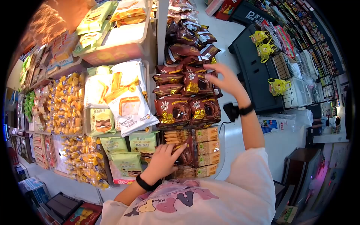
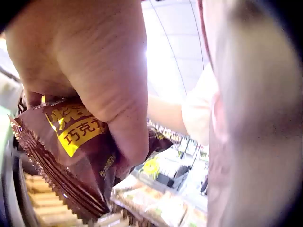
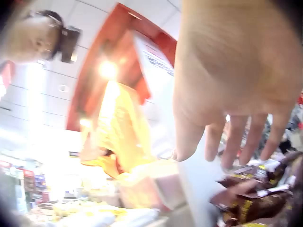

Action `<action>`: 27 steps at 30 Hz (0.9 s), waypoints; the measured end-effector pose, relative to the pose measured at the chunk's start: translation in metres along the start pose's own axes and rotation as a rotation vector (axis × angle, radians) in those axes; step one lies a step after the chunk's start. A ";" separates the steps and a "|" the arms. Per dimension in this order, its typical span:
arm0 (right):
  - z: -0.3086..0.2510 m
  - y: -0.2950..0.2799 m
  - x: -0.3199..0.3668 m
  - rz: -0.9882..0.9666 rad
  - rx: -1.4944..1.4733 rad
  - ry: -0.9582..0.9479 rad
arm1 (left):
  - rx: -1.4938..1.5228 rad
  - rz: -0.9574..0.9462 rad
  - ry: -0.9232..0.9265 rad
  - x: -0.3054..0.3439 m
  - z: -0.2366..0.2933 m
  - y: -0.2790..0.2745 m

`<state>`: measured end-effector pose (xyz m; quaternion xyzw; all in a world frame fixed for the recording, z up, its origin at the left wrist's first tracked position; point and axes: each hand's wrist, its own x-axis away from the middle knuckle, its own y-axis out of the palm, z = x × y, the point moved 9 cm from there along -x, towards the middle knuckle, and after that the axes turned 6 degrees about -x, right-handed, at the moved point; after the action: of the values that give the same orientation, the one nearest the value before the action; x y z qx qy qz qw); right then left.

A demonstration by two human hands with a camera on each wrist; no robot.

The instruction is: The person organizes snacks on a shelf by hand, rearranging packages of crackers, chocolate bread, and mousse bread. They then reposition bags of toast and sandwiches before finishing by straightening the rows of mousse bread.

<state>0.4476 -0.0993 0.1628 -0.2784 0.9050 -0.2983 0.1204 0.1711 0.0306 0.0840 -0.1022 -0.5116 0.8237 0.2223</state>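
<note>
My left hand grips a brown snack packet with yellow lettering, thumb pressed against its wrapper in the left wrist view. That packet lies low over a bin of stick-shaped snacks in clear wrap. My right hand hovers at the right side of the stacked brown packets, its fingers spread and reaching forward. In the right wrist view its fingers hang loosely apart above more brown packets, with nothing between them.
Left of the brown stack sit white bread packs and green bread packs in bins. Yellow-wrapped snacks fill bins farther left. A pale upright divider stands by the far brown packets. Dark counters are to the right.
</note>
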 end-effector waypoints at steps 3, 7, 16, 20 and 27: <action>-0.071 0.054 0.061 -0.220 0.049 -0.322 | -0.045 0.098 -0.001 0.002 0.008 -0.057; -0.103 0.118 0.111 -0.474 0.097 -0.407 | -0.184 0.215 0.040 -0.013 0.015 -0.094; -0.092 0.103 0.097 -0.179 0.640 -0.337 | -0.364 0.484 0.033 -0.062 0.011 -0.103; -0.055 0.054 0.056 0.042 0.410 -0.368 | -0.367 0.622 -0.002 -0.057 0.004 -0.122; -0.028 0.064 -0.043 -0.021 0.348 -0.412 | -0.194 0.681 -0.021 -0.020 -0.021 -0.129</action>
<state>0.4444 -0.0186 0.1480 -0.3176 0.7935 -0.3879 0.3449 0.2301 0.0865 0.1876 -0.2793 -0.5264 0.7989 -0.0812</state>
